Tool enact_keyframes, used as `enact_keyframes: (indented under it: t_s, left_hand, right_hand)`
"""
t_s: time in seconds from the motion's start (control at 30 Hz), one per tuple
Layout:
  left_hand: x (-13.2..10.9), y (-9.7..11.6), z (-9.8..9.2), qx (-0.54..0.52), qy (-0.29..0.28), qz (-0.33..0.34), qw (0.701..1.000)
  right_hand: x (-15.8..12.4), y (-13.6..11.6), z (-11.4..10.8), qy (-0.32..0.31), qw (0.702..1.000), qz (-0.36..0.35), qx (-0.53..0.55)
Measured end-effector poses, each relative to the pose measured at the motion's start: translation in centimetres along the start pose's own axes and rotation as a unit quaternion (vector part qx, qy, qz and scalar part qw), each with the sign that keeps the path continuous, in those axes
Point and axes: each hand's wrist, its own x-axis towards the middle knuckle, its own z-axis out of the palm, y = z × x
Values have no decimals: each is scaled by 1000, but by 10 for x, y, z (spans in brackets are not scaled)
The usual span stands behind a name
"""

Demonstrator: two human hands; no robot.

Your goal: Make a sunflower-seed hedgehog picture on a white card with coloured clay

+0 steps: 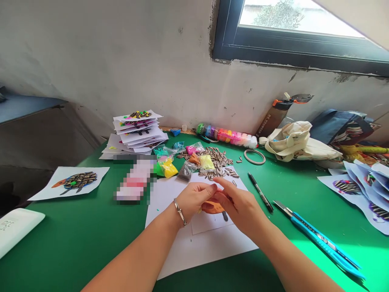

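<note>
Over the white paper [170, 243], my left hand [196, 199] and my right hand [241, 205] meet at the fingertips. My left fingers are pinched together, with a silver bracelet [180, 212] on that wrist. The bent fingers of my right hand press against them, and whatever lies between is hidden. Just under the fingers shows an orange clay shape [214, 208], with a dark grey clay piece [225, 216] beside it on a smaller sheet. Behind the hands lie striped sunflower seeds [217, 158] and bagged clay in yellow [168, 168], dark grey [187, 170] and pale yellow [206, 162].
A black pen [260, 192] and a blue utility knife [322, 239] lie at right. Stacked seed pictures [139, 136] stand back left, near a single picture [74, 182]. Against the wall are clay tubs [227, 136], a bottle [273, 115] and a cloth bag [294, 142].
</note>
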Motion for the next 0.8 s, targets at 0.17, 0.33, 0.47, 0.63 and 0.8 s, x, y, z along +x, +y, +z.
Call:
enact_keyframes:
  t_s: [0.17,0.33,0.47,0.63,0.8]
  left_hand:
    - [0,-2,-3,-7,11,-21,1000]
    - [2,-2,-5,-7,32,-30,999]
    - [2,2,-2,-16,47,-29,998]
    - [2,4,-1,-16,67,-17,997]
    - [3,1,-4,-10,90,-20,996]
  right_hand:
    - [-3,5,4,8,978,-132,-160]
    - [-2,4,5,-11,976,-132,-174]
    - [0,-2,0,-21,988,-91,-125]
    - [2,-9,-5,-37,997,-41,-48]
    - [4,-7,-4,14,1000,-5,-14]
